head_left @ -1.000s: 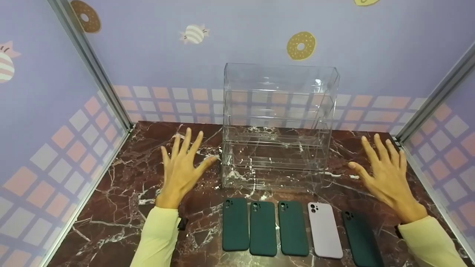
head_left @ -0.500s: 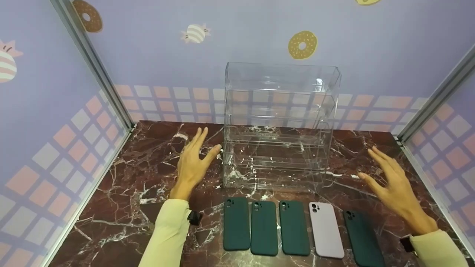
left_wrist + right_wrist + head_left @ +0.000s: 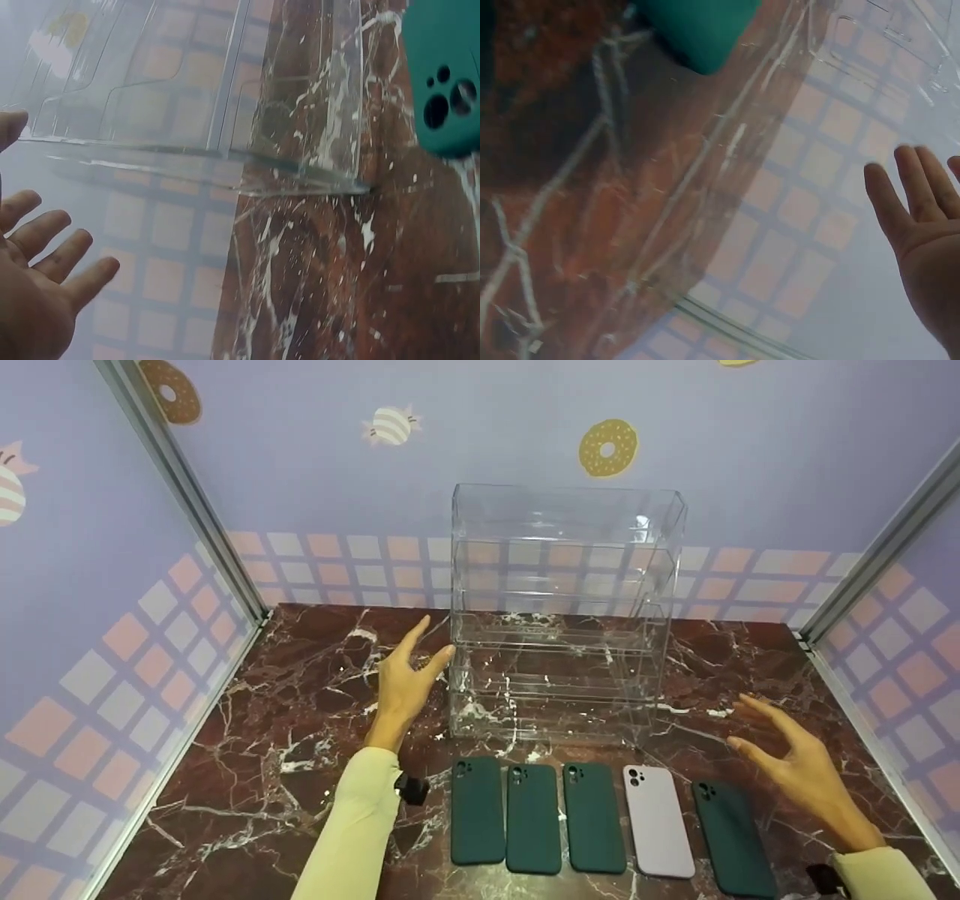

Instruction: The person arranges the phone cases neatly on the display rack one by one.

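A transparent tiered display rack (image 3: 562, 660) stands upright at the middle of the table. My left hand (image 3: 405, 682) is beside its left side, thumb and fingers spread apart, thumb tip right at the rack's edge in the head view. The left wrist view shows those fingers extended, holding nothing. To the right of the rack, my right hand (image 3: 799, 769) hovers with fingers extended and nothing held. It is nearest to the rightmost dark green phone case (image 3: 735, 840). A pale lilac phone case (image 3: 660, 821) lies left of that one. Several more dark green cases (image 3: 478, 810) continue the row leftward.
The tabletop (image 3: 247, 780) is dark red marble with white veins. A lilac back wall (image 3: 300, 472) with printed sweets and checks rises behind the rack. Side walls meet it at metal corner posts (image 3: 187, 487) on the left and right.
My left hand has moved right, toward the rack's left side, and turned edge-on. My right hand has come down and nearer to me. The cases and rack stay in place.
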A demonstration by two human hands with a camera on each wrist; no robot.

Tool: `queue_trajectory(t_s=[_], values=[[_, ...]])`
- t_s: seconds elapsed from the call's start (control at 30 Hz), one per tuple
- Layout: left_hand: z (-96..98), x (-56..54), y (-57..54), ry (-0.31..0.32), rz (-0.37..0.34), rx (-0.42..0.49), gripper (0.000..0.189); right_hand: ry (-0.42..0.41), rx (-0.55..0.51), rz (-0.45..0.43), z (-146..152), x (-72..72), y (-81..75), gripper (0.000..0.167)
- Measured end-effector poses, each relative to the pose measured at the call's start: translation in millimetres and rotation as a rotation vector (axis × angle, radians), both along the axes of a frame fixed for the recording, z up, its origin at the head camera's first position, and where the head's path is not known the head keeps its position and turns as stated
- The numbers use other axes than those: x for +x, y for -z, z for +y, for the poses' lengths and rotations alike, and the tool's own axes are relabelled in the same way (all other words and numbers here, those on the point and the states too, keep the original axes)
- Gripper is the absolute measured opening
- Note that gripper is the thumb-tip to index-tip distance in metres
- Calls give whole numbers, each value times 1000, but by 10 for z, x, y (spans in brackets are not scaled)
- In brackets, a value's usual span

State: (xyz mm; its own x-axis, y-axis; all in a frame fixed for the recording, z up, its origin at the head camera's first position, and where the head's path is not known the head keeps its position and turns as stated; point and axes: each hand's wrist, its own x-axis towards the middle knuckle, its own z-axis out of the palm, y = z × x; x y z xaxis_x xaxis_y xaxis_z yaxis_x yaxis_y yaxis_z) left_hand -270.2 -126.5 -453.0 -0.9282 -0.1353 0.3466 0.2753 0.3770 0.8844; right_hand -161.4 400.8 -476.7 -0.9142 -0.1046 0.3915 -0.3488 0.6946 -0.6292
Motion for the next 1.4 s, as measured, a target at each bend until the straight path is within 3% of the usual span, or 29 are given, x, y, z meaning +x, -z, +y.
queue_trajectory(t_s=[0.23,0.37,0.57,0.97,1.4], values=[[101,-81,47,59,28,111,61,-38,-40,-77,51,31,127,63],[169,-122,77,71,43,159,59,-52,-74,-133,98,48,200,59],[252,-174,116,70,36,242,53,-41,-45,-213,182,76,322,52],[300,-216,169,22,38,251,46,-127,-55,-276,258,143,451,43],[274,-190,271,-45,51,244,32,-92,-58,-358,314,225,496,45]])
